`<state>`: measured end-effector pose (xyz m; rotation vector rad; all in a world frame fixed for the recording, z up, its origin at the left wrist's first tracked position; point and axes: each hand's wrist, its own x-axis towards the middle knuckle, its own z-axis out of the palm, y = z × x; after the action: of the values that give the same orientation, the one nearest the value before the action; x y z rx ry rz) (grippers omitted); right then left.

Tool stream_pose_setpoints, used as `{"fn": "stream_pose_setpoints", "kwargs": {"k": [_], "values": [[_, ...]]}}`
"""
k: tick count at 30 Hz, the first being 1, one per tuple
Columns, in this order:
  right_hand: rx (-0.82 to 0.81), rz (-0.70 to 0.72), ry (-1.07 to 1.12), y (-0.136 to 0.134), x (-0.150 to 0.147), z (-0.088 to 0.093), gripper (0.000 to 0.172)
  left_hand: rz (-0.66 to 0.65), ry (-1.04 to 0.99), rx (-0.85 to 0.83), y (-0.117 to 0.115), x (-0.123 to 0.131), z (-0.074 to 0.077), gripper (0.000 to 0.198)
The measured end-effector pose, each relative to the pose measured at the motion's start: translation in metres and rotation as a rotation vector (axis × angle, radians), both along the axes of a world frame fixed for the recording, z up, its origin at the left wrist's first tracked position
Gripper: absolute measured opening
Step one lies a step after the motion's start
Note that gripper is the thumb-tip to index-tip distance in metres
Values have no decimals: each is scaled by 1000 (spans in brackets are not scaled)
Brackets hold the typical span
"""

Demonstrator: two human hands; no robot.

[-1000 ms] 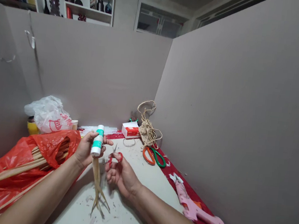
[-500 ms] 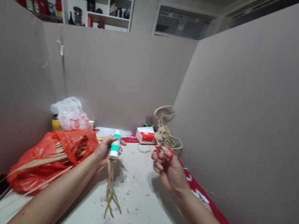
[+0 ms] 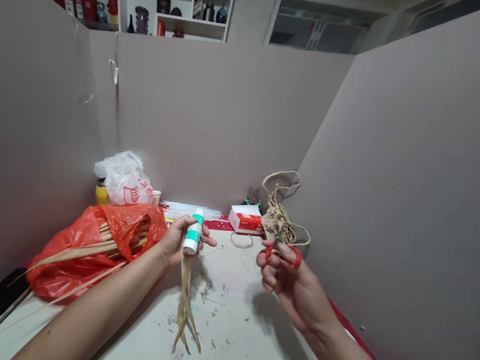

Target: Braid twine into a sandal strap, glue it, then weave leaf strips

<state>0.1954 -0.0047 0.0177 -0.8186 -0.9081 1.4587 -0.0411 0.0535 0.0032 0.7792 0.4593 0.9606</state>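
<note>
My left hand [image 3: 176, 241] is closed round a white-and-green tube [image 3: 193, 233], possibly a glue stick, with the thumb across it and other fingertips sticking out on the right. Flat tan plant-like strips [image 3: 184, 306] hang below the tube's lower end, splaying toward the table. Whether they come out of the tube or lie behind it, I cannot tell. To the right, my right hand [image 3: 287, 281] has its fingers through the red loops of scissors [image 3: 295, 258]. The blades point away from me and blur against the rope behind. Both hands are above the table, apart from each other.
An orange-red plastic bag [image 3: 71, 247] of long tan strips lies left. Behind it are a white bag [image 3: 125, 181] and a yellow bottle [image 3: 101, 192]. A red-and-white box [image 3: 245, 221] and coiled rope [image 3: 278, 222] are at the back. Scraps litter the white table [image 3: 235, 301]. Grey partitions surround it.
The camera view has shifted, so the scene sits further right. The scissors' red loops look wider apart. My left hand still grips the tube, its fingertips stretched out a little more.
</note>
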Motion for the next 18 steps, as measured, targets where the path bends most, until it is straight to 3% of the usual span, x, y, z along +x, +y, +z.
{"fn": "stream_pose_setpoints", "kwargs": {"k": [5,7,12,18], "values": [[22,196,-37,-38,-24,-3,38,3,-27,-25,-3,-2,7,33],[40,195,-50,-45,-31,-4,37,5,-36,-25,-5,-1,10,34],[-12,51,17,-32,-52,-21,37,-14,-43,22,-12,5,14,34],[-233,205,197,-16,-84,-53,35,65,-21,65,-19,9,14,34]]}}
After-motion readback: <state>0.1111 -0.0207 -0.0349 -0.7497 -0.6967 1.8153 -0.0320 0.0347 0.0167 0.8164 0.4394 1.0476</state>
